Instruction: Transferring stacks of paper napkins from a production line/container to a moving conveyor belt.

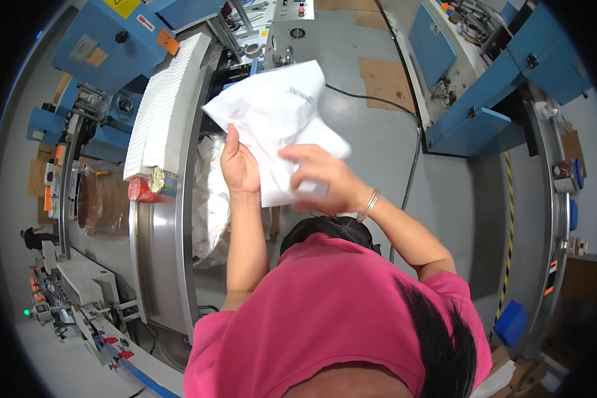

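A crumpled white sheet or flat bag (278, 113) with small dark print near its top is held up in front of me; I cannot tell if it is paper or plastic. My left hand (241, 166) grips its left side, thumb raised on the near side and the other fingers mostly hidden behind it. In front of the lower right part is my right hand (325, 178), palm turned in and fingers bent. Motion blurs those fingers, so whether they pinch the white material cannot be made out. A bracelet circles the right wrist.
A long row of stacked white folded pieces (169, 99) stands on the metal bench (162, 265) to my left, red and gold rolls (146, 190) at its near end. Clear plastic with white material (209, 199) sits below. Blue machines (106, 46) flank me; a black cable (414, 146) crosses the floor.
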Demonstrator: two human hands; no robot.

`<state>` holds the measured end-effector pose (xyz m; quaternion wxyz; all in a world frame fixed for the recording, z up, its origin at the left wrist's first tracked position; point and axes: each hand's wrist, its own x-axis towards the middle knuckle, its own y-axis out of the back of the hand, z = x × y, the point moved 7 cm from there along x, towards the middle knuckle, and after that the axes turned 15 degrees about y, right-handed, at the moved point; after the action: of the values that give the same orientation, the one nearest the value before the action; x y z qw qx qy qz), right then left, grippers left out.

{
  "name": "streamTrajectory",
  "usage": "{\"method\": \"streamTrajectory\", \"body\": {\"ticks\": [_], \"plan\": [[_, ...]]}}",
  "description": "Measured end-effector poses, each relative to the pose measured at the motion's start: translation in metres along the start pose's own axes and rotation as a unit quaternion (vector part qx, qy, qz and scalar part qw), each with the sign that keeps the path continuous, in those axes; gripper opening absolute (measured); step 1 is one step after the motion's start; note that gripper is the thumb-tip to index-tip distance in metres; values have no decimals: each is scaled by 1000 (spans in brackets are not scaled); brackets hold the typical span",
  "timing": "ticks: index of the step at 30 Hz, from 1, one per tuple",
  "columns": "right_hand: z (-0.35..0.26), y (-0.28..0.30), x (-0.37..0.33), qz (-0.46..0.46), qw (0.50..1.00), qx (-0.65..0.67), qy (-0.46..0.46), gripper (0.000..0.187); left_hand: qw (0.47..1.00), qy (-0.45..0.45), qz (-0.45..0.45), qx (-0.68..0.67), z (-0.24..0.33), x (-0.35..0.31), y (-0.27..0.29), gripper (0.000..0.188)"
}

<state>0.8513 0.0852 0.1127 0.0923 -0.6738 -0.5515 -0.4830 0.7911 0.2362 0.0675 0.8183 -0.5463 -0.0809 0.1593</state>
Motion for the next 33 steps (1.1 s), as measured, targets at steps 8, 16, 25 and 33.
{"method": "streamTrajectory", "body": {"ticks": [8, 16, 25, 33], "plan": [[85, 59, -13, 201, 941, 73, -262, 92, 980, 20, -162, -117, 2, -6, -22, 49], [74, 71, 35, 43, 971, 136, -193, 45, 997, 16, -63, -30, 1, 11, -23, 45], [5, 140, 42, 232, 937, -253, -69, 17, 965, -64, 42, 252, 5, 58, -76, 36], [-40, 229, -15, 432, 868, -237, -57, 46, 994, 34, -107, 15, -52, 101, -125, 33]]}}
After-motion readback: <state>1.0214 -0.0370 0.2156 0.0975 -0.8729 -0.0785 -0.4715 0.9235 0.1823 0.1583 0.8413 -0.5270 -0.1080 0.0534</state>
